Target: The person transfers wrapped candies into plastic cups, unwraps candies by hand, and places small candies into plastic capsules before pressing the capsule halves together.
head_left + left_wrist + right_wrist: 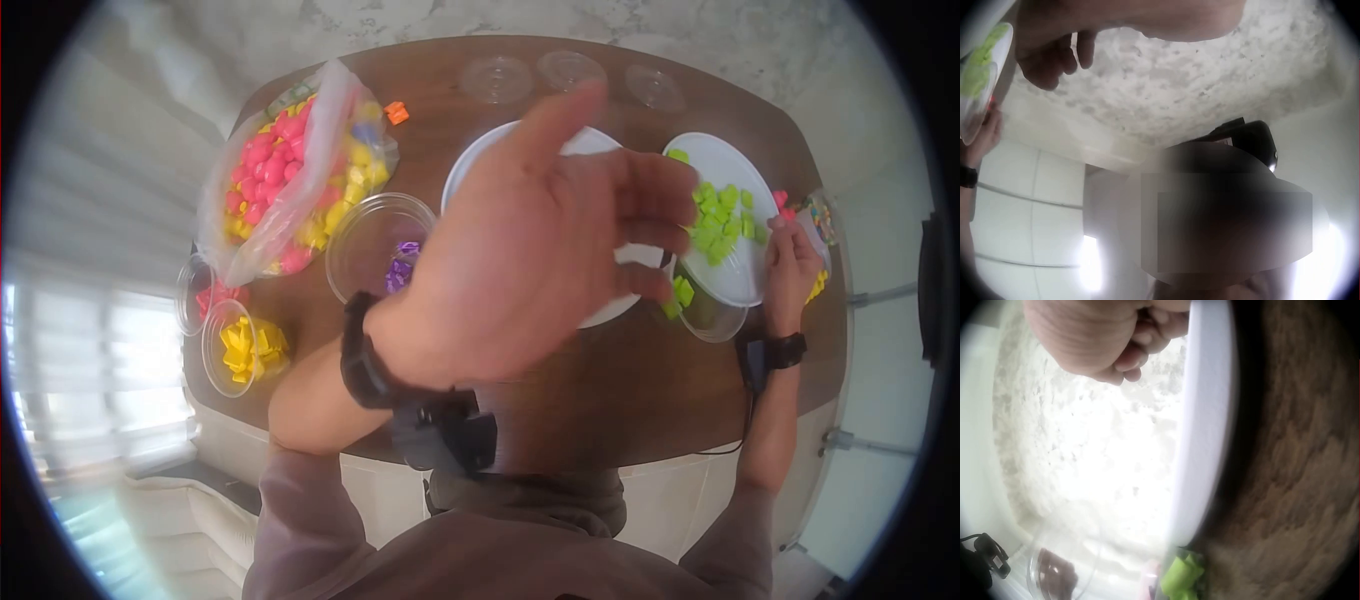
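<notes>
My left hand is raised over the table, fingers extended toward the right and slightly bent, holding nothing. It covers much of a large white plate. My right hand grips the outer rim of a smaller white plate, which is tilted and carries lime-green pieces. Beneath that plate's near side sits a clear plastic bowl with more green pieces in it. In the right wrist view the gripped plate appears edge-on, with a green piece below it.
At the left lies an open plastic bag of pink and yellow pieces. Clear bowls hold purple pieces and yellow pieces. Several clear round lids lie along the far edge, and an orange piece is beside the bag.
</notes>
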### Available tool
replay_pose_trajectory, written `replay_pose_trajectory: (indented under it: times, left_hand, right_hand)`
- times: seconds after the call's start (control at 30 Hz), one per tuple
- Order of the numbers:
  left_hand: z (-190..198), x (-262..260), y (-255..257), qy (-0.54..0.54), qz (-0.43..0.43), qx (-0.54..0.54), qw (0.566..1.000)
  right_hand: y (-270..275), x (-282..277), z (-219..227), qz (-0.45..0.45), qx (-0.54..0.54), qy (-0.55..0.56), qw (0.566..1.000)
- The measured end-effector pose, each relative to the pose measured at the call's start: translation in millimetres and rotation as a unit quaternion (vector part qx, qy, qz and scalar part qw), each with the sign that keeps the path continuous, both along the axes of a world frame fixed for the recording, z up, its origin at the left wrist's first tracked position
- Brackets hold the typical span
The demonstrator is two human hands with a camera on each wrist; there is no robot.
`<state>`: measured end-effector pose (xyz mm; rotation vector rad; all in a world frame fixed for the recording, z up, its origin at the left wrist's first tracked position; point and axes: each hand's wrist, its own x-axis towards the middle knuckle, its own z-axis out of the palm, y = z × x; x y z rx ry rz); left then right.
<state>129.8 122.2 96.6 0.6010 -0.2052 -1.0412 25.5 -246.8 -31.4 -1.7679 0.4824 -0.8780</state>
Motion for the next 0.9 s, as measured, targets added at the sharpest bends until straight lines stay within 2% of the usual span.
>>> replay_pose_trajectory:
  times: [0.03,0.07,0.13,0.27,0.37,0.43,0.47,0.5,0.53,0.57,0.63,0.67,0.7,0.77,0.8,0.87,0.9]
  left_hand:
    - [-6.5,11.0,0.2,0.047,-0.024,-0.036,0.998]
    - [-14.1,18.7,-0.1,0.047,-0.032,-0.032,0.998]
    - [-25.9,30.0,0.1,0.059,-0.072,-0.099,0.991]
    - [-31.0,35.6,-2.6,0.058,-0.099,-0.097,0.989]
    - [-24.3,34.9,2.6,0.013,-0.086,-0.041,0.995]
    - [-17.5,34.1,5.3,-0.197,-0.027,0.035,0.979]
    - [-10.4,25.2,3.0,-0.193,-0.039,0.046,0.979]
    - [-1.1,10.6,1.8,-0.347,0.032,0.176,0.921]
    - [2.3,2.0,0.1,-0.488,0.099,0.293,0.816]
    - [-1.2,2.7,1.9,-0.487,0.087,0.296,0.817]
    - [-6.7,8.6,8.7,-0.651,-0.011,0.426,0.629]
    - [-4.9,4.7,6.4,-0.676,-0.047,0.484,0.553]
    - [-8.1,2.5,6.1,-0.679,-0.059,0.48,0.552]
    - [-21.6,0.0,3.0,-0.736,-0.07,0.457,0.495]
    - [-27.0,-0.9,2.4,-0.738,-0.08,0.452,0.494]
    - [-35.3,-2.0,0.3,-0.79,-0.043,0.434,0.431]
    - [-37.6,-3.1,-1.8,-0.791,-0.049,0.432,0.43]
  right_hand:
    - [5.2,0.7,3.9,0.002,-0.003,0.02,1.0]
    - [10.4,1.6,6.8,0.002,0.001,0.014,1.0]
    - [6.9,2.7,4.4,0.011,0.007,0.006,1.0]
    - [13.7,1.4,9.8,0.03,0.011,0.007,0.999]
    - [19.2,1.3,9.3,0.019,0.037,0.019,0.999]
    - [20.1,0.9,13.5,0.025,-0.002,0.031,0.999]
    - [22.0,0.5,14.0,0.015,0.011,0.034,0.999]
    - [24.3,1.6,15.0,0.029,0.0,0.028,0.999]
    - [24.6,1.6,14.8,0.041,-0.013,0.022,0.999]
    - [22.6,0.5,13.2,0.033,-0.006,0.027,0.999]
    - [16.2,1.0,10.1,0.044,-0.027,0.042,0.998]
    - [11.9,0.8,7.6,0.046,-0.043,0.046,0.997]
    - [11.9,3.5,8.5,0.036,-0.036,0.05,0.997]
    - [11.7,3.4,2.7,0.064,-0.047,0.008,0.997]
    - [-5.6,0.9,-7.9,0.042,-0.051,0.032,0.997]
    - [20.1,-1.4,15.5,0.029,-0.038,0.041,0.998]
    - [29.0,-2.6,24.5,0.025,-0.029,0.047,0.998]
